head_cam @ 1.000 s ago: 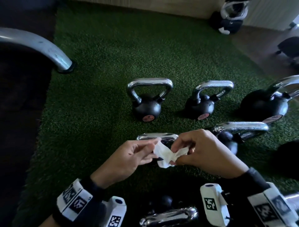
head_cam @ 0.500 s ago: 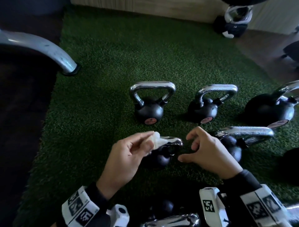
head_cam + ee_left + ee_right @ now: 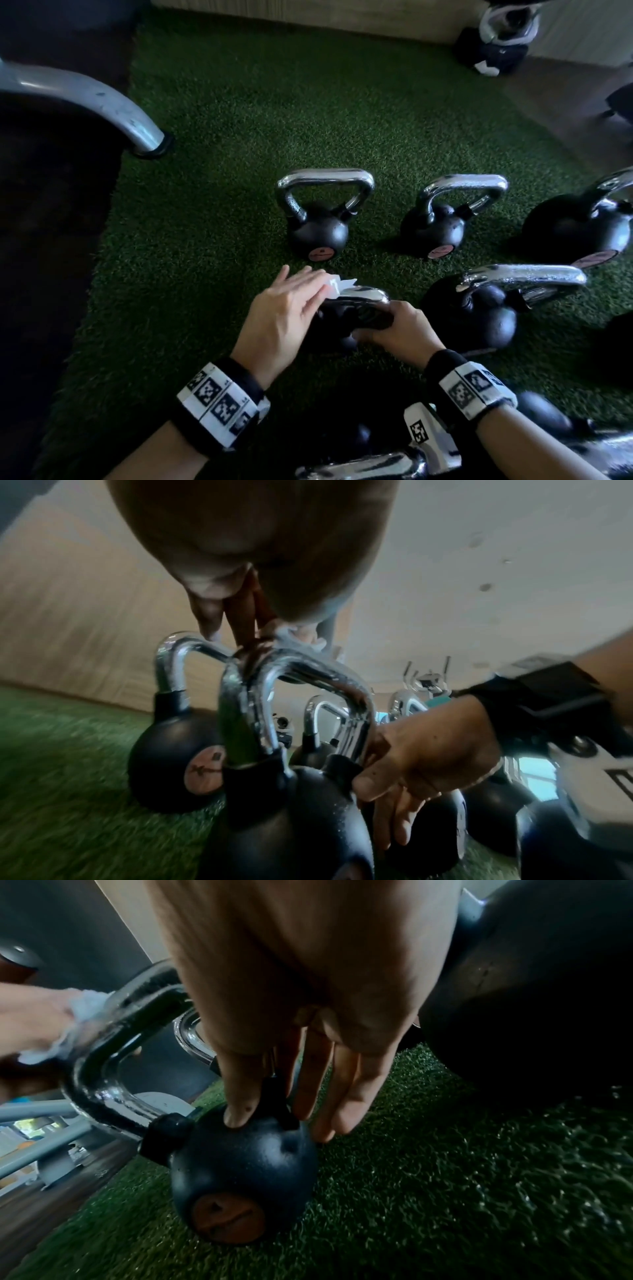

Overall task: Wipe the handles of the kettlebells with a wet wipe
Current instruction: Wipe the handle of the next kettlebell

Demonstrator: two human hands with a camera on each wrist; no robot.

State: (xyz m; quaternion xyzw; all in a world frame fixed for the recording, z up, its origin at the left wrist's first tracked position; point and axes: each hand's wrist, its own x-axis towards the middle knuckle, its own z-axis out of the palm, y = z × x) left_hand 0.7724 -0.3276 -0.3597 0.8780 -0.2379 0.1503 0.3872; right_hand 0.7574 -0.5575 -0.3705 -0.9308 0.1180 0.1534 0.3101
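Note:
A small black kettlebell [image 3: 246, 1164] with a chrome handle [image 3: 363, 296] stands on the green turf just in front of me. My left hand [image 3: 318, 284] holds a crumpled white wet wipe [image 3: 337, 286] against the top left of that handle. The left wrist view shows the wipe [image 3: 301, 639] pinched at the fingertips on the handle bar [image 3: 318, 672]. My right hand [image 3: 394, 329] rests on the ball at the base of the handle's right post. Its fingers [image 3: 308, 1083] are straight, with the thumb on one side of the post and the fingers on the other.
Two small kettlebells [image 3: 318, 233] [image 3: 435, 229] and a bigger one [image 3: 579, 233] stand in a row behind. Another kettlebell [image 3: 479, 308] sits close to the right, and one more handle [image 3: 359, 466] lies near my wrists. A curved metal tube [image 3: 102, 102] meets the floor at far left.
Both hands held the wipe a second ago. The right hand let go and dropped onto the kettlebell's ball, while the left hand carried the wipe onto the handle.

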